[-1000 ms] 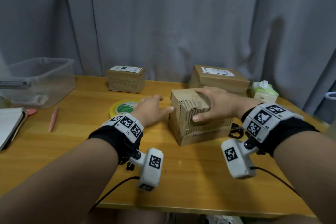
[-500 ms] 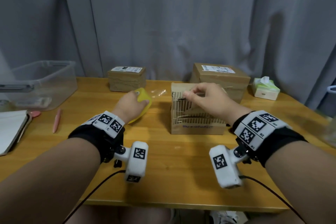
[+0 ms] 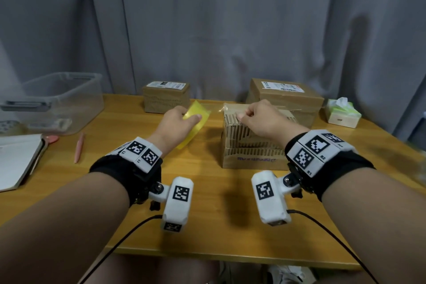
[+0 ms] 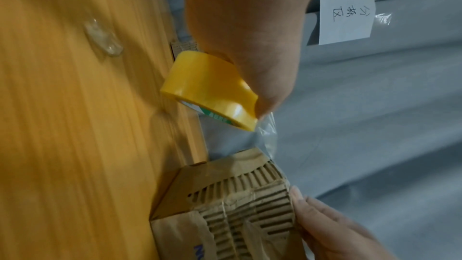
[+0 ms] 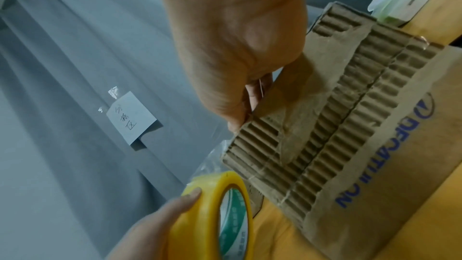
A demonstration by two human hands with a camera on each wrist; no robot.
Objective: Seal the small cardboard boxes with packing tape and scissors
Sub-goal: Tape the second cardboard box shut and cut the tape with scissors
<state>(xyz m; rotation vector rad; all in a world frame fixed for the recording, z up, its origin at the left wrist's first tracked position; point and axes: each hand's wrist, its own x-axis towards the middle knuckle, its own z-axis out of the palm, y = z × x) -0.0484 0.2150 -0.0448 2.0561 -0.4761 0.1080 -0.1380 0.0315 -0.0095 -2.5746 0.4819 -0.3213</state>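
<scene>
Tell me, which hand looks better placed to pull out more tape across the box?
The left hand, probably. It already grips the yellow tape roll just left of the worn box, and a clear strip spans between them. The right hand pins the strip's end on the box top, so it should stay.

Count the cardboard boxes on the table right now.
3. One worn box at centre, under the right hand; one labelled box at the back, left of centre; one larger labelled box at the back right. Others may sit out of frame.
</scene>
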